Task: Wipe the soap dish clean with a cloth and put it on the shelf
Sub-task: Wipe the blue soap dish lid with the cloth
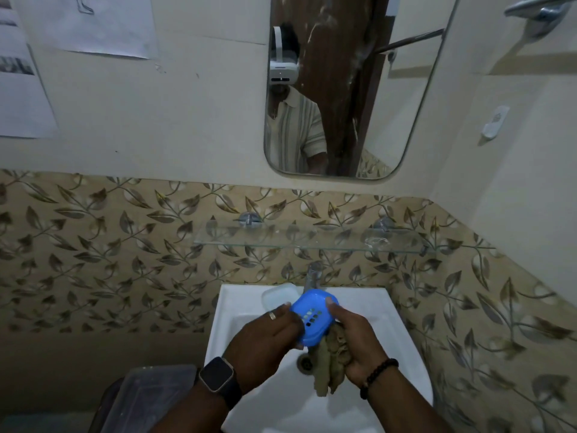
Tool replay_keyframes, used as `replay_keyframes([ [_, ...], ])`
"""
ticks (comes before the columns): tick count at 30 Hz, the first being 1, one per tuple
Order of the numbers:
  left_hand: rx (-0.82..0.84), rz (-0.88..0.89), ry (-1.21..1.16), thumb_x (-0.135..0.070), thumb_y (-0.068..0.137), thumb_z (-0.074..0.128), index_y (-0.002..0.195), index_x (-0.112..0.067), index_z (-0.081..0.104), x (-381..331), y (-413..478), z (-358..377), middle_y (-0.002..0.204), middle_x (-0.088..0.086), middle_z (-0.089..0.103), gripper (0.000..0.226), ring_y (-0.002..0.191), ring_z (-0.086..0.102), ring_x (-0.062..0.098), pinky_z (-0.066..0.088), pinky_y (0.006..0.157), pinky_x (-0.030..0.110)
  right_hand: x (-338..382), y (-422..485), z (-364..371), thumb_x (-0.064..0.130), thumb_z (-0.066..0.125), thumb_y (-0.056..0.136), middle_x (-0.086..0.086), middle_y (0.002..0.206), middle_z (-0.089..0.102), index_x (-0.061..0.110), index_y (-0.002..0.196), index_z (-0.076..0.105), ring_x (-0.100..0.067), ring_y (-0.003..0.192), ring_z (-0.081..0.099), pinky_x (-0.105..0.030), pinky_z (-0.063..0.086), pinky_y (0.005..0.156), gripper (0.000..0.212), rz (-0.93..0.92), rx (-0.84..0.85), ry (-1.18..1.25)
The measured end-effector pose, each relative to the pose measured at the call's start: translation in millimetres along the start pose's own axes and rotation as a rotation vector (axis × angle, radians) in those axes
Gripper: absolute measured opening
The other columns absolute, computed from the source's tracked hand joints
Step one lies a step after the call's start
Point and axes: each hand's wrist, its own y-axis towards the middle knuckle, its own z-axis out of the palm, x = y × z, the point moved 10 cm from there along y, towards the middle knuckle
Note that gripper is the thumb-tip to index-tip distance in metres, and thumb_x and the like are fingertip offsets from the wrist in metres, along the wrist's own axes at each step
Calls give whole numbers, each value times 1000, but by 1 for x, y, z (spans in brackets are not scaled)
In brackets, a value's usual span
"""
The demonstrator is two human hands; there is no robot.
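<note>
Two hands engaged over the white basin (pixel 402 332), below the tap (pixel 313 273). Blue soap dish (pixel 313 317) held in the air between them, tilted, slotted drain holes facing the camera. Left hand (pixel 265 345) closed on the dish's near-left rim, thumb over the edge, fingers presumably behind. Right hand (pixel 359 342) closed on a bunched olive-brown cloth (pixel 331 364), thumb tip resting on the dish's far-right rim; cloth pressed against the dish's lower right side, remainder hanging loose toward the drain.

Judged handling: thin moulded plastic, light, stiff, not fragile. Likely slick if wet or soapy, though wetness cannot be confirmed in this dim view. Rounded rim offers the surest hold; a pinch across opposite edges, as now, appears adequate. Cloth soft and limp, conforming readily to the slots.

Pale oval item (pixel 278 295), possibly the dish's lid or tray, lying on the basin ledge just beside the tap. Glass shelf (pixel 281 242) mounted on the tiled wall above the tap, apart from the dish. Wiping judged in progress; placement on shelf not yet done.
</note>
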Motion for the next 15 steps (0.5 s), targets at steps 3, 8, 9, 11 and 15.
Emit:
replay_keyframes([
  [3, -42, 127, 159, -24, 95, 59, 104, -20, 66, -6, 0, -11, 117, 0, 69, 12, 121, 59, 23, 47, 106, 42, 5, 1, -4, 12, 66, 85, -34, 107, 68, -10, 115, 63, -51, 101, 65, -67, 47, 95, 38, -88, -44, -110],
  [8, -224, -585, -327, -40, 89, 68, 126, -23, 57, 56, -30, -24, 129, -5, 60, 42, 112, 60, 6, 53, 88, 23, 0, 1, 0, 22, 66, 90, -30, 104, 71, -6, 110, 67, -44, 88, 69, -46, 58, 70, 34, -128, -59, -88],
  [9, -268, -803, -592, -36, 90, 68, 128, -18, 57, 65, -42, -13, 119, -4, 66, 43, 97, 67, 7, 56, 81, 23, -4, 1, 1, 22, 67, 90, -29, 105, 71, -6, 110, 67, -44, 90, 69, -45, 58, 68, 35, -129, -69, -83],
  [11, -291, -1138, -1046, -28, 95, 61, 119, -5, 65, 67, -60, 20, 93, 9, 75, 33, 73, 70, 18, 60, 69, 31, -12, 1, 6, 23, 68, 88, -30, 105, 71, -6, 111, 67, -47, 91, 68, -44, 57, 65, 38, -114, -74, -88],
  [15, -325, -1323, -1349, -22, 97, 59, 103, 4, 72, 64, -80, 41, 76, 20, 72, 30, 62, 65, 22, 59, 62, 32, -32, 2, 10, 31, 74, 80, -36, 93, 70, -7, 101, 71, -43, 73, 68, -47, 56, 65, 44, -72, -78, -190],
])
